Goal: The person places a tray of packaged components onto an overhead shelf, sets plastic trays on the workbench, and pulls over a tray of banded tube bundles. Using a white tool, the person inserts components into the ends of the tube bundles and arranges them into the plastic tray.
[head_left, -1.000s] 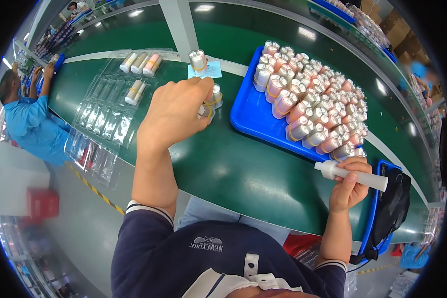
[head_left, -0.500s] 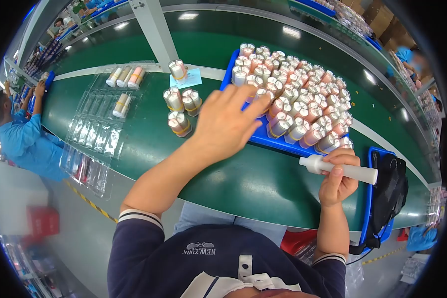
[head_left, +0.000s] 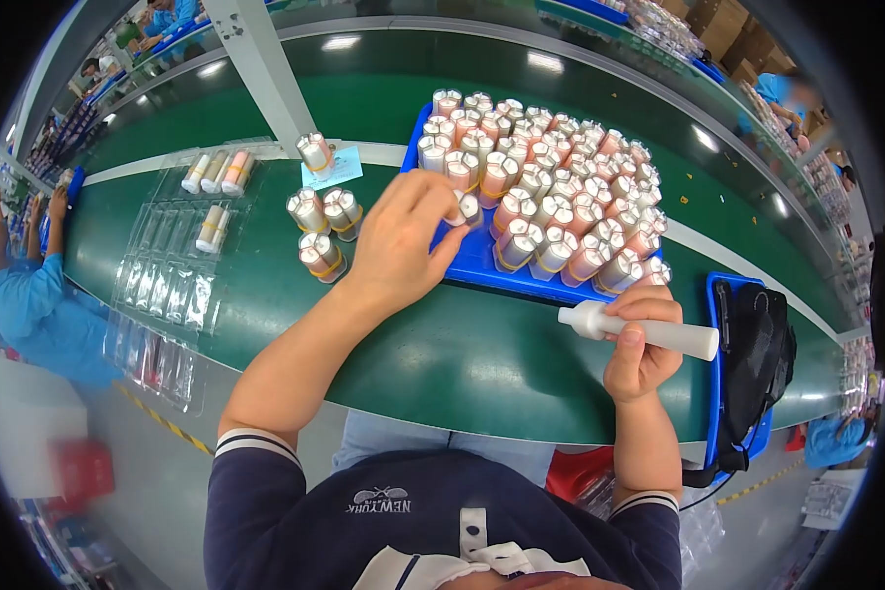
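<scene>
My left hand [head_left: 403, 236] has its fingers closed round a banded tube bundle [head_left: 468, 208] at the near left corner of the blue tray [head_left: 506, 277]. Many upright bundles of pink, white and grey tubes [head_left: 558, 211] fill that tray. My right hand [head_left: 643, 339] holds a white plastic bottle-like tube [head_left: 683, 339] with a narrow tip pointing left, over the green table. Left of my left hand stand three bundles [head_left: 322, 256] close together. Behind them another bundle [head_left: 315, 152] stands by a light blue paper slip [head_left: 339, 168].
Clear plastic blister trays [head_left: 167, 246] lie at the left, some slots holding tubes [head_left: 211, 228]. A metal post [head_left: 256, 74] rises behind the paper. At the right, a blue tray [head_left: 715, 383] holds a black bag [head_left: 757, 344]. A co-worker in blue [head_left: 44, 310] sits far left.
My left hand left the three bundles, reached right to the tray and closed on a bundle there. My right hand keeps its hold on the white tube. The whole view has shifted.
</scene>
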Action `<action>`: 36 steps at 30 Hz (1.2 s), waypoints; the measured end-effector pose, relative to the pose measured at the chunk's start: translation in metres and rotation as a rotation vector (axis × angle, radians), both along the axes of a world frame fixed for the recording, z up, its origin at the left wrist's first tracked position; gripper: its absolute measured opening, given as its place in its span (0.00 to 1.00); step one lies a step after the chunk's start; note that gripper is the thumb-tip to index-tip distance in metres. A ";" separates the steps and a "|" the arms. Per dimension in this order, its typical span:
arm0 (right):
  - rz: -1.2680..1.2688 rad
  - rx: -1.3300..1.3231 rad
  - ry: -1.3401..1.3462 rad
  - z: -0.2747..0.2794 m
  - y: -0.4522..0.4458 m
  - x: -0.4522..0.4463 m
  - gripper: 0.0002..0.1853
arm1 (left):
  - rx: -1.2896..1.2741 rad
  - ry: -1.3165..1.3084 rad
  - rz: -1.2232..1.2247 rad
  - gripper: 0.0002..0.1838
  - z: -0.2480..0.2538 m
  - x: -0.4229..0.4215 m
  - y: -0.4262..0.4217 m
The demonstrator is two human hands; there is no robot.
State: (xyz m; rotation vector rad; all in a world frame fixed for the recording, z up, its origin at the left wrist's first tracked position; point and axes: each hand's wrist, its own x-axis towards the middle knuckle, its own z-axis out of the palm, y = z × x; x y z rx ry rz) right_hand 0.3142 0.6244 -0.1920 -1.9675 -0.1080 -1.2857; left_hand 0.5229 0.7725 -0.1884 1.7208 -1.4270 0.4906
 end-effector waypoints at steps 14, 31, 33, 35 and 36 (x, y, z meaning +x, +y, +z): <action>-0.024 0.034 0.031 0.003 0.002 0.004 0.15 | 0.218 0.359 -0.579 0.24 -0.019 -0.053 -0.004; 0.066 -0.159 0.112 -0.003 0.004 0.009 0.06 | 0.186 0.317 -0.512 0.22 -0.020 -0.054 -0.002; 0.060 -0.166 0.123 -0.003 0.004 0.010 0.06 | 0.186 0.327 -0.513 0.22 -0.021 -0.054 -0.002; 0.047 -0.201 0.121 -0.002 0.004 0.011 0.07 | 0.187 0.336 -0.517 0.22 -0.022 -0.054 -0.002; 0.048 -0.201 0.123 -0.002 0.004 0.012 0.07 | 0.193 0.339 -0.518 0.22 -0.021 -0.053 -0.001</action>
